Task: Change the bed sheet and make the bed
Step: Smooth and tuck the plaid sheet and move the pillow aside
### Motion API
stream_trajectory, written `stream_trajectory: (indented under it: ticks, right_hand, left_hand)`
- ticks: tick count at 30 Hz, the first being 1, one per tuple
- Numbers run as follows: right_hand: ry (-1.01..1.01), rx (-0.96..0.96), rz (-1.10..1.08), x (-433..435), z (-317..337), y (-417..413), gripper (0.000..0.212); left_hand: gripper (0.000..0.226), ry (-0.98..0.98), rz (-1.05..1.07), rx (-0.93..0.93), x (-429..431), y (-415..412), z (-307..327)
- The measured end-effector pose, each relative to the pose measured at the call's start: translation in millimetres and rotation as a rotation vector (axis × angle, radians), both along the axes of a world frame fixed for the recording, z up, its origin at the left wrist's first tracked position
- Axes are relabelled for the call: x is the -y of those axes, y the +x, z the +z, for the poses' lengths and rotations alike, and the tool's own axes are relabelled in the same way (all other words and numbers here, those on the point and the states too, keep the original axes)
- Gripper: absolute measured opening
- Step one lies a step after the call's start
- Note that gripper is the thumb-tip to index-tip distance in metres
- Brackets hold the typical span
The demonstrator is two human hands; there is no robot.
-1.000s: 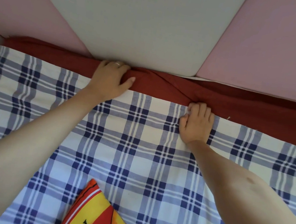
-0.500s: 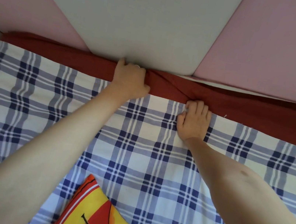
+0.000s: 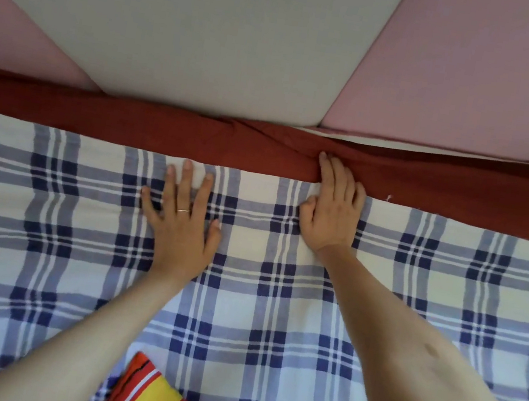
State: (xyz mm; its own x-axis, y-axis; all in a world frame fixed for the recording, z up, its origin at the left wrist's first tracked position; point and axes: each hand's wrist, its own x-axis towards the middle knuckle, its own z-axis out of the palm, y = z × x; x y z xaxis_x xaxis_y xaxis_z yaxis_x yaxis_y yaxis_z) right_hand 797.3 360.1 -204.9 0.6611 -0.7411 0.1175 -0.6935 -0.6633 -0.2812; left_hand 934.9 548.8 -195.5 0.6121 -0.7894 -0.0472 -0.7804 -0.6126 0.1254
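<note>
The left hand [image 3: 183, 225] lies flat and released, fingers spread, a ring [image 3: 183, 211] on one, pressing the blue-checked bed sheet [image 3: 273, 309] just below the red fabric band [image 3: 129, 125]. The right hand [image 3: 334, 211] rests nearly straight fingers on that band with its thumb bent at the sheet's edge, seemingly pressing, not gripping. The sheet's top edge runs left to right along the band. Beyond the band stands a grey-and-pink padded headboard [image 3: 196, 33]. Well below it lies a striped cushion [image 3: 152, 397].

Blue-and-white plaid sheet [image 3: 274, 306], dark red sheet [image 3: 96, 118] (pink-and-grey headboard [image 3: 197, 23]).
</note>
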Motion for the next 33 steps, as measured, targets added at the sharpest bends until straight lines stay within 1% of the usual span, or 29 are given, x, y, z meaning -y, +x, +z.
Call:
stream_trajectory:
  ticks: [4, 8, 10, 12, 14, 16, 18, 20, 22, 24, 25, 27, 29, 30, 31, 33]
  right_hand:
    - [-0.049, 0.007, 0.028, 1.9, -5.3, -1.4, 0.072]
    - [-0.134, -0.006, 0.037, 0.9, -5.7, 0.0, 0.073]
    - [-0.17, -0.043, 0.017, -1.8, -6.4, -2.3, 0.073]
    - [-0.217, -0.145, -0.072, -16.0, -9.9, 1.4, 0.069]
    - [-0.205, -0.24, -0.254, -38.1, -7.4, 12.8, 0.064]
    - [-0.103, -0.328, -0.41, -51.5, -4.0, 24.0, 0.062]
    - [-0.008, -0.412, -0.455, -48.1, -2.2, 32.9, 0.061]
    - [0.047, -0.466, -0.41, -38.3, 3.3, 35.8, 0.062]
    - [0.098, -0.479, -0.346, -32.0, 7.3, 38.1, 0.064]
    - [0.161, -0.483, -0.288, -26.8, 15.5, 28.4, 0.066]
    - [0.163, -0.426, -0.258, -24.1, 13.2, 25.4, 0.067]
    - [0.18, -0.292, -0.158, -8.1, 17.4, 12.5, 0.069]
    - [0.152, -0.12, -0.059, -12.4, 29.1, -17.2, 0.067]
    - [0.093, -0.07, 0.001, -14.3, 34.8, -36.2, 0.066]
    - [0.053, -0.067, 0.058, -22.6, 36.9, -57.5, 0.066]
    - [0.015, -0.182, 0.21, -16.4, 39.2, -96.1, 0.066]
  left_hand:
    - [0.073, -0.079, -0.04, 0.025, -4.3, 2.7, -13.4]
    - [0.08, -0.075, -0.072, 0.027, -3.6, 7.4, -20.4]
    - [0.084, -0.083, -0.084, 0.017, -5.3, 6.0, -20.6]
    - [0.088, -0.087, -0.084, 0.013, -6.2, 6.5, -20.6]
    - [0.09, -0.09, -0.082, 0.006, -6.6, 6.3, -18.4]
    - [0.09, -0.097, -0.087, -0.01, -8.4, 4.0, -16.2]
    - [0.09, -0.132, -0.088, 0.0, -6.0, 3.7, -17.4]
    - [0.09, -0.138, -0.089, 0.013, -5.2, 3.3, -16.6]
    - [0.09, -0.146, -0.09, 0.045, -4.8, 7.6, -14.3]
    - [0.091, -0.128, -0.109, 0.034, -5.4, 1.5, -17.5]
    - [0.091, -0.109, -0.126, 0.036, -7.5, 3.8, -17.4]
    - [0.09, -0.104, -0.085, 0.048, -4.1, -1.2, -15.9]
    - [0.088, -0.089, -0.076, 0.028, -6.3, -0.9, -15.7]
    - [0.087, -0.075, -0.075, 0.013, -3.5, 0.0, -14.5]
    - [0.086, -0.065, -0.081, 0.01, -5.1, -0.1, -15.0]
    - [0.085, -0.082, -0.065, 0.01, -3.7, 0.1, -13.2]
